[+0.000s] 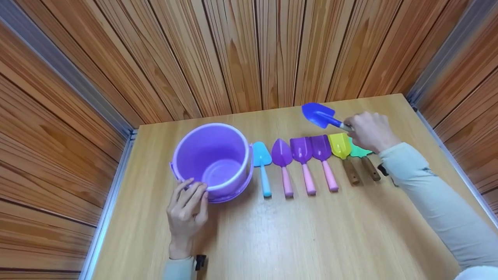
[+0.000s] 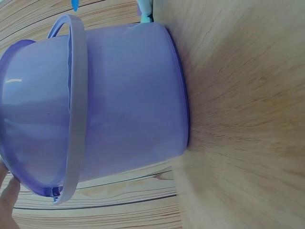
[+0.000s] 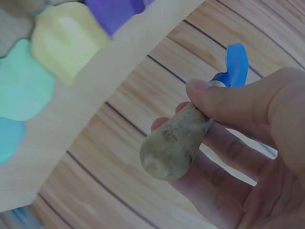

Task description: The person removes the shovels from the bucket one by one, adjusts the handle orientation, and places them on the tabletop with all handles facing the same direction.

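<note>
A purple bucket (image 1: 241, 171) stands upright on the wooden table, its handle hanging down the side. My left hand (image 1: 187, 210) holds the bucket's near rim, fingers over the edge and thumb on the outside. Above the back right of the table, my right hand (image 1: 369, 130) grips a blue trowel (image 1: 317, 114) by its pale, rounded handle (image 3: 169, 145), blade pointing left. In the right wrist view, the thumb lies on one side of that handle and the fingers curl round the other.
Right of the bucket lies a row: light blue trowel (image 1: 262, 155), pointed purple trowel (image 1: 282, 151), two square purple shovels with pink handles (image 1: 308, 179), yellow shovel (image 1: 340, 146) and green tool (image 1: 360, 149). A blue blade (image 3: 9, 138) lies beyond. Wood-plank walls (image 1: 241, 58) enclose the table.
</note>
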A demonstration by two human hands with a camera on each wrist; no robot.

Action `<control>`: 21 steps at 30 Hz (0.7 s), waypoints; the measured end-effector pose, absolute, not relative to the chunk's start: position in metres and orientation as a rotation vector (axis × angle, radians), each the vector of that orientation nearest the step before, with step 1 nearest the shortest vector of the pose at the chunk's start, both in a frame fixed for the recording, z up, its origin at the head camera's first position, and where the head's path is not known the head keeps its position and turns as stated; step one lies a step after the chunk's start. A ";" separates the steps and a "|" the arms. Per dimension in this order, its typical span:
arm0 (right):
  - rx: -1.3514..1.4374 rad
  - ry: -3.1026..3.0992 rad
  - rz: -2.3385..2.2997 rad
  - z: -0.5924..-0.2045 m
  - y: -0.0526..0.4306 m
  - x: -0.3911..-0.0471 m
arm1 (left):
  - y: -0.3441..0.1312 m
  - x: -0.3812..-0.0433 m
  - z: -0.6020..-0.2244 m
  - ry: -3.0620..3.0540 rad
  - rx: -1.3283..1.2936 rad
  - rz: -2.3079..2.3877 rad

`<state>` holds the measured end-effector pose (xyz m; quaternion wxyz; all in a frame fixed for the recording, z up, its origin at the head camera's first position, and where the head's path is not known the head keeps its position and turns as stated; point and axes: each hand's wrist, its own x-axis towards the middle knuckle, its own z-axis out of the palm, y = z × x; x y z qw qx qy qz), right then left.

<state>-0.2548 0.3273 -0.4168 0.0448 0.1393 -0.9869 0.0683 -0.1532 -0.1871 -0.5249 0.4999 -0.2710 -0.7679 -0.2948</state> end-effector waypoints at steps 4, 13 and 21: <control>0.363 -3.037 0.298 -0.425 0.345 -0.247 | -0.187 -0.152 -0.525 -1.869 -0.647 -0.708; 0.229 -2.974 0.467 -0.438 0.382 -0.231 | -0.187 -0.157 -0.524 -1.819 -0.674 -0.715; 0.058 -3.022 0.569 -0.455 0.414 -0.222 | -0.187 -0.157 -0.525 -1.825 -0.666 -0.702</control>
